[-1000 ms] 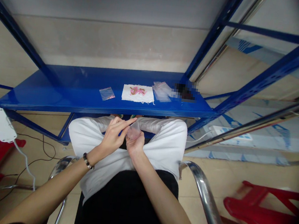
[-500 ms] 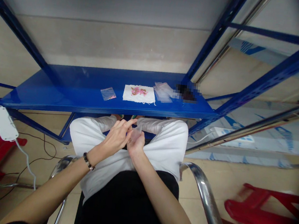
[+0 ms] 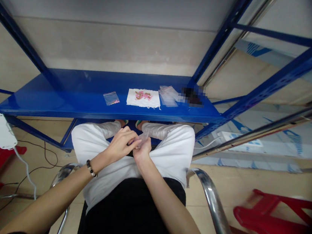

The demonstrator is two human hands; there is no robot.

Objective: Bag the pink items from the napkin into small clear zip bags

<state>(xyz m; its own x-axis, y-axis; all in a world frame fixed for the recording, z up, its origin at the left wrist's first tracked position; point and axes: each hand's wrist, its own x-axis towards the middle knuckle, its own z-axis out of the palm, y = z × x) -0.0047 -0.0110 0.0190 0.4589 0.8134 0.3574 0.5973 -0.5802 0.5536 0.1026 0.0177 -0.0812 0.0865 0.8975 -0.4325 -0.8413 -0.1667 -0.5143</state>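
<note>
Over my lap, my right hand [image 3: 141, 152] is closed around a small clear plastic bag [image 3: 143, 136], whose upper part sticks out above the fingers. My left hand [image 3: 122, 141] meets it from the left, its fingers bent and pinched at the bag's near side. What lies inside the bag is too small to make out. On the blue shelf ahead lies a white cloth [image 3: 131, 98] with small pink and brownish-green beads [image 3: 143, 95] on it. To its left is a zip bag [image 3: 111, 98] with some pink pieces in one corner.
Several empty clear bags [image 3: 170, 96] lie right of the cloth on the blue shelf [image 3: 62, 90], beside a dark blurred-out object [image 3: 193, 96]. A white power strip [image 3: 0, 131] hangs at left. Red stools [image 3: 268, 218] and metal chair arms [image 3: 213, 204] flank me.
My left fingers, the index stretched out before, have curled in and come down onto the bag. My right hand stays in place with the bag. The view has shifted slightly.
</note>
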